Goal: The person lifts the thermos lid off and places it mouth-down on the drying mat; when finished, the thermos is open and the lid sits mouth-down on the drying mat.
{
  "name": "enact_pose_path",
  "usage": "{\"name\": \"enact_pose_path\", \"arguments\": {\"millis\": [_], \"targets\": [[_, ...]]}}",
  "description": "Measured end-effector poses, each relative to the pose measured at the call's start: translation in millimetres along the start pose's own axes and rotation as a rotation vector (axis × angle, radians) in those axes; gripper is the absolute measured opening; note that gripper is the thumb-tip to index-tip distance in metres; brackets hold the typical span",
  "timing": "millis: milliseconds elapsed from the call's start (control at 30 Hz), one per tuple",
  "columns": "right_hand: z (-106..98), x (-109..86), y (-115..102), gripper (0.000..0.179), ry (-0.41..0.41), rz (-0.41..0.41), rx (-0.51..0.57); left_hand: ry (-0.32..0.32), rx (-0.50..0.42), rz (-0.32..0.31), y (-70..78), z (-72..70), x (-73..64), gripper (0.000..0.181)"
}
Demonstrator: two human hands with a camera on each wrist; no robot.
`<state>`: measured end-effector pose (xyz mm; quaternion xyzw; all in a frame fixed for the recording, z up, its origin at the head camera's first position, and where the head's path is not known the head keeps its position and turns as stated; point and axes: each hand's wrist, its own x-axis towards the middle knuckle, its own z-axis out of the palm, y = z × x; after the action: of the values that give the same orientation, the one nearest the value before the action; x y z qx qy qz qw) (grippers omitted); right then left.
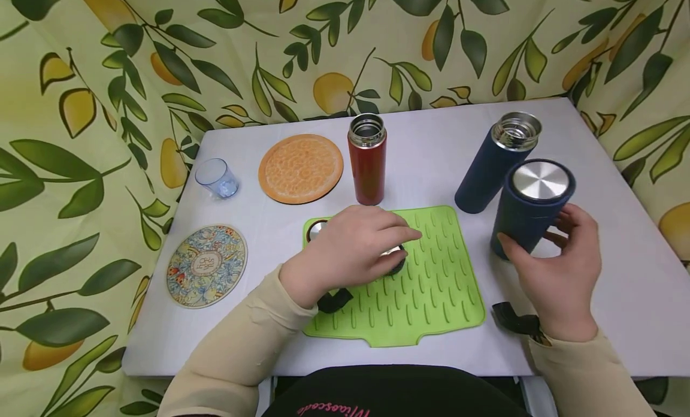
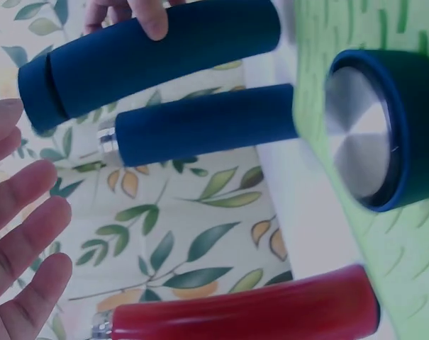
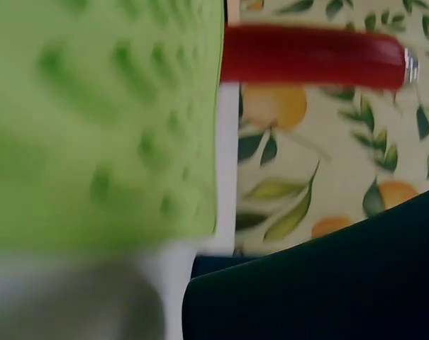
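My right hand [image 1: 566, 273] grips a capped dark blue thermos [image 1: 520, 225] at the right of the table, thumb on its near side. The thermos has a steel-topped lid and appears upright. My left hand [image 1: 356, 243] is over the green mat [image 1: 442, 285], fingers extended and apart. Below it, partly hidden, a blue lid [image 1: 398, 264] with a steel disc lies on the mat; the left wrist view shows this lid [image 2: 359, 134] clear of the fingers [image 2: 30, 234]. Another steel-topped lid [image 1: 316, 229] sits at the mat's far left corner. Behind the gripped thermos stands an uncapped blue thermos [image 1: 487, 171].
An uncapped red thermos [image 1: 368, 171] stands just behind the mat. Further left are an orange round mat [image 1: 300, 168], a small clear blue glass [image 1: 217, 178] and a patterned round coaster [image 1: 215, 285]. A leaf-printed cloth [image 1: 334, 57] hangs behind the white table [image 1: 426, 135].
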<state>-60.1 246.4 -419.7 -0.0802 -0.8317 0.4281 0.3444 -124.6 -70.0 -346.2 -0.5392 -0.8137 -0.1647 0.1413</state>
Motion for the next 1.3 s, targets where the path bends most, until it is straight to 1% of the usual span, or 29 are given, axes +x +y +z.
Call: {"name": "enact_pose_path", "arguments": {"millis": [133,267,333,400,500,633,733,800,900,1000,1067,1200,1300], "targets": [[17,-4.6,-18,0.082,-0.109,-0.165,0.093,0.046,-0.014,-0.031,-1.3,-14.6,1.8,0.038],[30,-9.9,-34,0.082,-0.193,-0.260,0.158,0.074,-0.052,-0.065,-0.3,-27.3,3.4,0.052],[36,-12.4,-40,0.081,-0.219,-0.293,0.180,0.085,-0.071,-0.067,0.3,-33.6,4.6,0.058],[41,-14.8,-44,0.080,-0.242,-0.328,0.176,0.083,-0.081,-0.066,0.6,-40.6,6.0,0.062],[46,-18.4,-47,0.075,-0.267,-0.362,0.159,0.045,-0.079,-0.062,0.5,-52.9,8.1,0.067],[50,-22.7,-48,0.069,-0.325,-0.390,0.114,-0.041,-0.065,-0.060,-1.1,-71.1,11.9,0.072],[52,-25.5,-47,0.068,-0.347,-0.407,0.100,-0.103,-0.049,-0.032,-1.5,-79.8,16.1,0.071],[53,-26.9,-46,0.068,-0.351,-0.421,0.100,-0.141,-0.030,-0.011,-0.5,-82.2,19.2,0.067],[54,-28.1,-45,0.070,-0.362,-0.443,0.095,-0.185,-0.006,0.014,1.5,-81.7,22.4,0.061],[53,-28.5,-46,0.071,-0.380,-0.465,0.081,-0.201,0.006,0.017,2.7,-79.0,22.6,0.054],[53,-28.6,-46,0.072,-0.388,-0.477,0.071,-0.204,-0.001,0.010,2.8,-77.5,21.5,0.053],[53,-28.8,-47,0.073,-0.382,-0.500,0.062,-0.199,-0.005,-0.034,2.7,-76.3,18.5,0.056],[54,-29.0,-48,0.073,-0.360,-0.512,0.078,-0.183,0.022,-0.094,2.7,-75.6,17.2,0.057]]}}
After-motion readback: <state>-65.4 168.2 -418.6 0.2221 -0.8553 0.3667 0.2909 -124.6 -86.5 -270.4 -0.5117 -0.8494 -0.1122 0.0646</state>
